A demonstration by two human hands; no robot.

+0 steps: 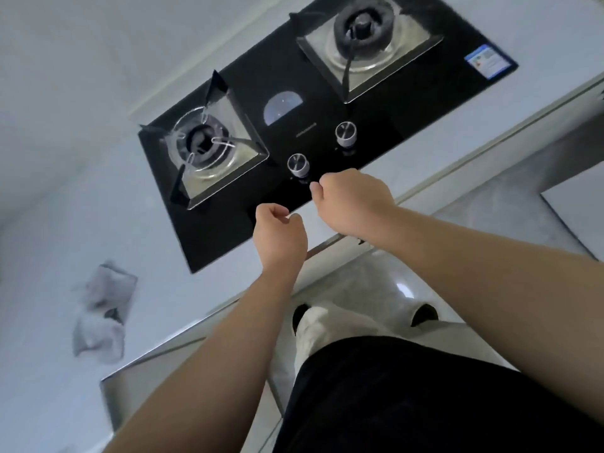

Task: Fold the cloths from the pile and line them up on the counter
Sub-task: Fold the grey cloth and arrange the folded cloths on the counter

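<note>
**Cloths [101,308] crumpled at eight o'clock, both hands curled over the stove**

We see the grey cloths lying in a rumpled heap on the pale counter [65,207], out at eight o'clock from the middle of the view, near the counter's front edge and well apart from both hands. The picture is blurred there, so we cannot tell how many pieces make up the heap.

Our left hand [279,237] sits at about six o'clock from the centre, over the front edge of the black stove [248,93]. Its fingers are curled in, with the thumb tip against the forefinger, and we see nothing between them. Our right hand [353,204] is just beside it, toward four o'clock. It is curled the same way, thumb against bent forefinger, and holds nothing we can make out.

The right thumb is near the lower knob [298,165], though we cannot tell if it touches. A second knob [345,134] stands at two o'clock from the first. One burner [202,148] lies at nine o'clock from the knobs and the other burner [362,27] is up at one o'clock. A blue sticker [488,60] marks the stove's corner at two o'clock.
</note>
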